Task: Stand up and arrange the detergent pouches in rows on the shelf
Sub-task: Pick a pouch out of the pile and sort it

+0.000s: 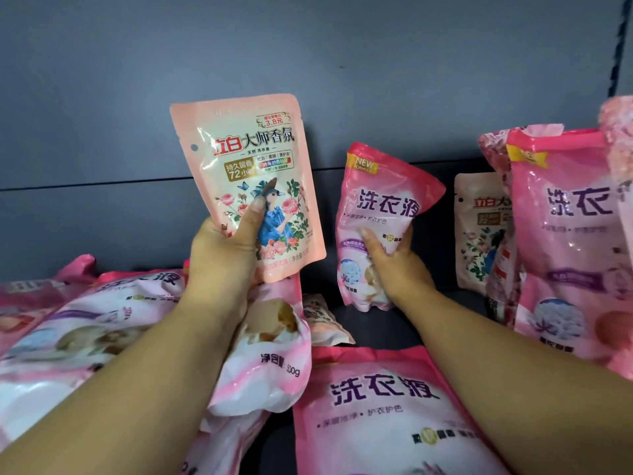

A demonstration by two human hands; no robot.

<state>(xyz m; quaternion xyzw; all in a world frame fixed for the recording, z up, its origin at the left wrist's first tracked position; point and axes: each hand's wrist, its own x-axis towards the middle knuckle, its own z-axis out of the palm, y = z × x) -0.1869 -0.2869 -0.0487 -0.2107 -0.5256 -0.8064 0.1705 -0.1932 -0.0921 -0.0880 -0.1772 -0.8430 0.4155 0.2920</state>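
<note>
Clutter first: pink pouches lying flat [113,320] at 8 o'clock, another flat pink pouch [387,409] at 6 between the forearms, standing pink pouches [565,241] at 3 with a cream floral pouch [479,234] tucked behind them. Dark shelf back panel [308,63] fills 12. Left hand [219,258] grips the peach floral pouch [246,173] — raised upright, thumb across its front, glossy, bird-and-roses print. Right hand [397,265] curls round the small pink pouch [380,217] at centre, standing on the shelf floor [428,320], tilted, top corner crumpled.

Bare shelf floor [404,323] is showing mid-right; fallen pouches [102,323] are blocking left, standing pouches [561,234] crowding right.
</note>
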